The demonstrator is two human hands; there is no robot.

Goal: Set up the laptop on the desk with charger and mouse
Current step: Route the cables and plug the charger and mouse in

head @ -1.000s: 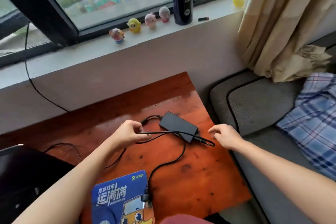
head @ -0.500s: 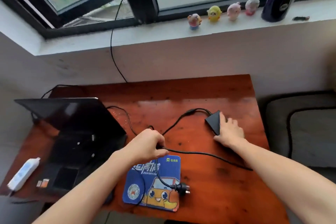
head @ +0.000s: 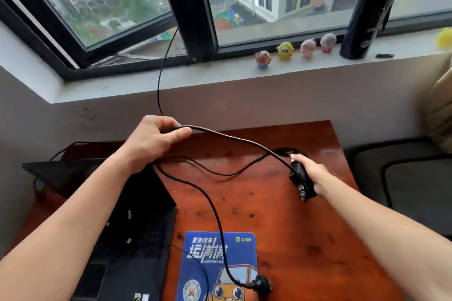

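Note:
My left hand (head: 156, 138) is raised above the back of the red-brown desk (head: 281, 217) and grips the black charger cable (head: 234, 140). The cable runs right and down to the black charger brick (head: 299, 177), which my right hand (head: 311, 173) holds at the desk's right side. Another length of cable drops across the desk to the wall plug (head: 261, 287), which lies on the blue mouse pad (head: 217, 266). The open black laptop (head: 127, 227) stands at the left, partly hidden by my left forearm. No mouse is visible.
A windowsill behind the desk holds several small toy figures (head: 285, 51) and a dark bottle (head: 367, 10). A thin black wire (head: 160, 76) hangs from the window down behind the desk. A grey cushioned seat (head: 403, 178) adjoins the desk's right edge.
My left hand has lifted the cable from near the mouse pad up above the back of the desk. My right hand has taken hold of the charger brick and turned it on end.

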